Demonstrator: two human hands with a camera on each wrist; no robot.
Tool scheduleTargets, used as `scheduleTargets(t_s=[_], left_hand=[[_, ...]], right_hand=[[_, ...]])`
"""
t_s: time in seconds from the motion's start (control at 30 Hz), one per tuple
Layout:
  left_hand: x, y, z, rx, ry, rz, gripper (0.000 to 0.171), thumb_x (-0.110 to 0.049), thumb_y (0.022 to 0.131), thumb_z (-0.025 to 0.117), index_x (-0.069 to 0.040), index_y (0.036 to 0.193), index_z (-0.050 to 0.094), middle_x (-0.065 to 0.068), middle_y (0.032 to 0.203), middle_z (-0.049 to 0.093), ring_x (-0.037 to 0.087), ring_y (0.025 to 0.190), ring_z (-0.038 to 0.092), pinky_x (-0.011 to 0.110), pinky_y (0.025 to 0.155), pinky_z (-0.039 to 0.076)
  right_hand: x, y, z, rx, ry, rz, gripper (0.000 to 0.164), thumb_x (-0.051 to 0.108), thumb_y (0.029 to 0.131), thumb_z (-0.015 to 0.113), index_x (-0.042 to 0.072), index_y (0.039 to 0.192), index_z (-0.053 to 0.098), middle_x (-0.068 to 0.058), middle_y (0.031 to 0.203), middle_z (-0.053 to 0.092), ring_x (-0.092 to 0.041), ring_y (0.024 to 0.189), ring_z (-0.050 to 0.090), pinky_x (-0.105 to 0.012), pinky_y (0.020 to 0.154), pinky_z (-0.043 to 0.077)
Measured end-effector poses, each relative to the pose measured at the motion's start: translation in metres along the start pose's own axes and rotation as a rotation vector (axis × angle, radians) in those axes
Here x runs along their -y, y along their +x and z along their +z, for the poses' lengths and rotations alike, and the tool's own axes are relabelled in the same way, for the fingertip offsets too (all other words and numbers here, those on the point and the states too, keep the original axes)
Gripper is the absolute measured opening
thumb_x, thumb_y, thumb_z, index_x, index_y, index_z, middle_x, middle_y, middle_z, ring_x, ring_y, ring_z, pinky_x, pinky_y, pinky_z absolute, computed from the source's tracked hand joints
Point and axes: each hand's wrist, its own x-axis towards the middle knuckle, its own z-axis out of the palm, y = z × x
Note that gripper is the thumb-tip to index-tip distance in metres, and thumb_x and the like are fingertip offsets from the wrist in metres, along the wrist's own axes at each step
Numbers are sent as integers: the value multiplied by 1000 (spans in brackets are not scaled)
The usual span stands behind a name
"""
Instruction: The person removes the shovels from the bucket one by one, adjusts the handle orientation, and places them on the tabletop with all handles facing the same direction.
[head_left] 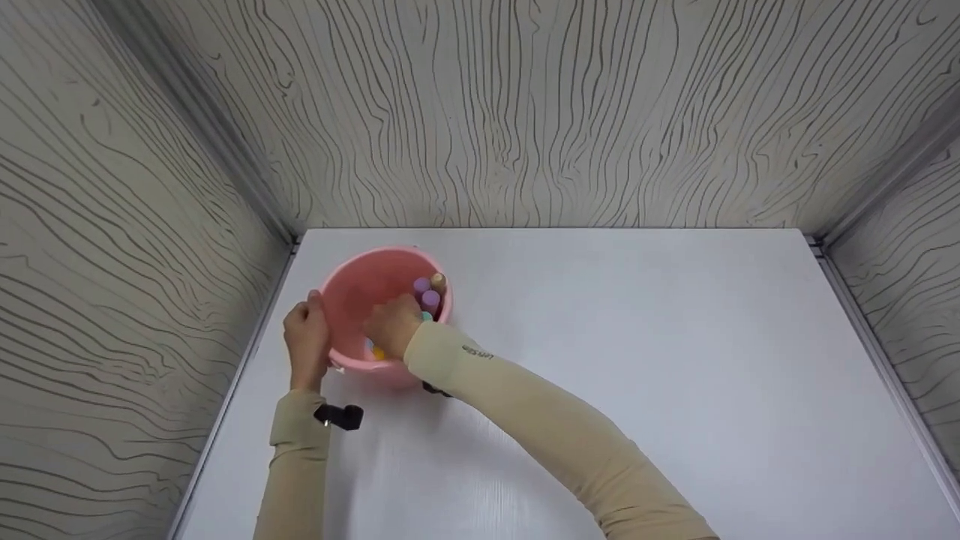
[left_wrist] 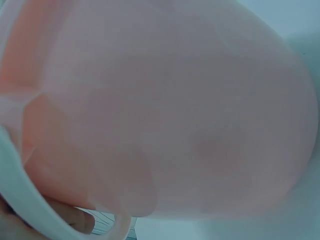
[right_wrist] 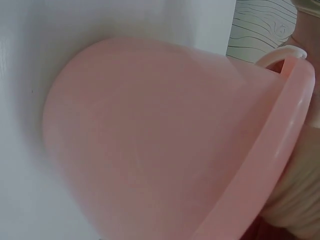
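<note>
A pink bucket (head_left: 351, 330) stands at the left of the white table, its wall filling most of both wrist views. My left hand (head_left: 307, 330) grips the bucket's left rim; its fingers show behind the white handle (left_wrist: 30, 192) in the left wrist view. My right hand (head_left: 395, 324) reaches down inside the bucket, with its fingers hidden, so what they hold cannot be told. Beside it, against the right inner wall, stand purple round-ended sticks (head_left: 430, 301) and a beige one (head_left: 439, 282). A teal piece (head_left: 427, 316) and a yellow piece (head_left: 378, 352) show partly by the hand.
The white table (head_left: 637, 360) stretches to the right of the bucket. Wood-grain patterned panels (head_left: 525, 112) stand behind it and at both sides, with grey metal strips (head_left: 202, 120) at the corners.
</note>
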Motion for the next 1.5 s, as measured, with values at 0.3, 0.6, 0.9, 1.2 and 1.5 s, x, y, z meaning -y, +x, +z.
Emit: scheduleTargets(t_s=[0.3, 0.6, 0.9, 1.2, 1.5], left_hand=[[-5, 2, -8, -13, -13, -12, 57, -50, 114, 37, 0, 115, 64, 16, 99, 62, 23, 78, 63, 26, 54, 51], [-13, 3, -16, -8, -10, -2, 55, -50, 114, 36, -2, 111, 62, 13, 98, 60, 22, 80, 60, 28, 58, 51], [-18, 1, -10, 32, -123, -56, 45, -47, 113, 44, -6, 103, 57, 6, 91, 55, 19, 80, 58, 28, 63, 52], [-14, 0, -2, 44, -142, -76, 45, -46, 113, 45, -4, 104, 57, 8, 93, 57, 18, 79, 58, 27, 62, 51], [-11, 0, 1, 41, -123, -96, 43, -45, 114, 43, -6, 105, 58, 5, 95, 56, 16, 82, 57, 25, 64, 52]], right_hand=[[7, 10, -1, -29, -111, 86, 23, 34, 103, 71, 24, 122, 77, 5, 107, 79, -13, 84, 68, -25, 69, 58], [9, 15, -6, 2, -146, 91, 27, 39, 101, 73, 27, 125, 75, 8, 108, 78, -13, 86, 68, -27, 73, 56], [3, 14, -2, 42, -171, 27, 28, 37, 101, 73, 24, 125, 72, 4, 104, 76, -15, 78, 69, -28, 67, 58], [0, 9, 3, 8, -156, 37, 22, 35, 101, 72, 19, 116, 75, 2, 92, 76, -16, 66, 69, -32, 48, 45], [-10, 2, -7, -58, -120, 10, 27, 41, 97, 75, 19, 112, 77, 2, 92, 77, -19, 70, 70, -32, 70, 62]])
